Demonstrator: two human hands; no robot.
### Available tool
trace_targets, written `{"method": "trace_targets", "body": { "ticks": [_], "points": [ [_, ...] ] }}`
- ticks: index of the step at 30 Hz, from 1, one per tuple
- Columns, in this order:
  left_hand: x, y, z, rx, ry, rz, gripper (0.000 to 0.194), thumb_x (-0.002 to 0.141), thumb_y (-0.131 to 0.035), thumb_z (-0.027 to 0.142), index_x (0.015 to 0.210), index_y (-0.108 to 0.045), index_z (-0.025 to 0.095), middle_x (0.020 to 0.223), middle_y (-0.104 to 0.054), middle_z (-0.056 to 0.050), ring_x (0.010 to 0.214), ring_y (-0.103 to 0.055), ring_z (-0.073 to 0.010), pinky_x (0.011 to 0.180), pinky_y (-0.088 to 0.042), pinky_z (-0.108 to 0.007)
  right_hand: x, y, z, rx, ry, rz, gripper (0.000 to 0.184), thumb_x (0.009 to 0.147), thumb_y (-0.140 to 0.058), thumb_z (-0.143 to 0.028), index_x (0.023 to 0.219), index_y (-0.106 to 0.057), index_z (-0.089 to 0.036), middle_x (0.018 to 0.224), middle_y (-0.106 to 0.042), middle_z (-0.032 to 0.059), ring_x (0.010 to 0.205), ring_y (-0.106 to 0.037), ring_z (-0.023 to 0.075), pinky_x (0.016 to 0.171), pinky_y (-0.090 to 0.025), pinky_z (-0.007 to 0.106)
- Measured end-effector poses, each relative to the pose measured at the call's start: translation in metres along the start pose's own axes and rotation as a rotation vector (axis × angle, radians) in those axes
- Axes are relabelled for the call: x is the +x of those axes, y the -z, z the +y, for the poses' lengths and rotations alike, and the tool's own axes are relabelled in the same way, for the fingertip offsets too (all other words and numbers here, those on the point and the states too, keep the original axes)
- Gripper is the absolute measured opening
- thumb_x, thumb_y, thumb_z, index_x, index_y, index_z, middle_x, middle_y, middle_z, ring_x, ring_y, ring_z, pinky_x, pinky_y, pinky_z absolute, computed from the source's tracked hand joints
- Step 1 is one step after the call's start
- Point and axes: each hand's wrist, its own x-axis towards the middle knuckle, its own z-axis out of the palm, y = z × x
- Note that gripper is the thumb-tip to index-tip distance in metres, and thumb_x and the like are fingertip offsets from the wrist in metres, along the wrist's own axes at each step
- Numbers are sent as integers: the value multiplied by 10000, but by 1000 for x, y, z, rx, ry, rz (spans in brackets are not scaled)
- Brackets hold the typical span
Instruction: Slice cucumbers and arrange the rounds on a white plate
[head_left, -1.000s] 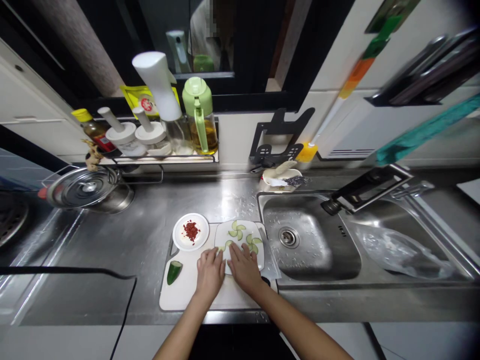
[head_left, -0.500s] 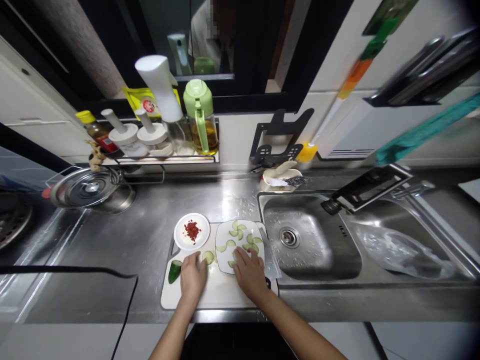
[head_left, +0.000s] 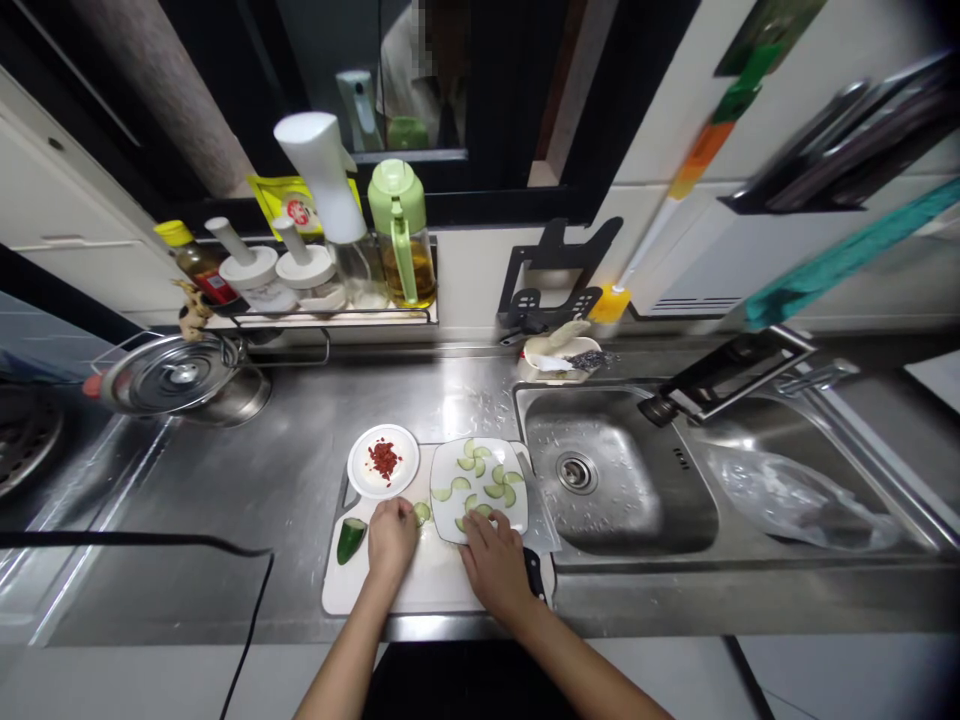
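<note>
My left hand (head_left: pixel 392 540) is over the white cutting board (head_left: pixel 442 590), fingers curled together at the small pile of cucumber slices (head_left: pixel 422 514). The fingertips are partly hidden but appear to pinch a slice. My right hand (head_left: pixel 495 565) reaches over the near edge of a white square plate (head_left: pixel 442 465), fingers stretched out, fingertips touching the slices there. Several pale green half-round cucumber slices (head_left: pixel 494 491) lie in small fanned groups on this plate. A cut cucumber piece (head_left: pixel 350 540) rests left of my left hand. Beside my right hand is a black-handled knife (head_left: pixel 535 575).
A round white plate (head_left: pixel 360 478) with chopped red pieces (head_left: pixel 384 459) stands at the board's far left. The sink (head_left: pixel 622 500) lies to the right, with a plastic bag (head_left: pixel 795 500) beyond. A pot (head_left: pixel 225 400), a condiment shelf (head_left: pixel 375 318) and a black cable (head_left: pixel 187 540) are leftward.
My left fingers have curled closed at the slices on the board. My right hand has drawn back slightly toward the plate's near edge, uncovering more slices and the knife handle.
</note>
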Motion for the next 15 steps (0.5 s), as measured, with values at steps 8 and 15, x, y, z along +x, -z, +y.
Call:
{"method": "trace_targets", "body": {
  "ticks": [8,15],
  "points": [
    [-7,8,-6,-217,-22,-103,133,759,-497,294,737,-579,192,638,-589,27,594,-512,-121,624,-375,-226,10,3,-6,81,37,-13,323,892,-470,-237,1200,-567,-242,1228,-588,70,1162,-410,268,878,-375,396],
    [-4,26,-4,-310,-163,-243,133,728,-534,279,754,-623,184,687,-594,14,625,-485,-113,624,-370,-217,48,4,-28,251,88,-77,375,846,-503,-176,1197,-569,-288,1179,-618,29,1125,-420,254,807,-369,347]
  ]
}}
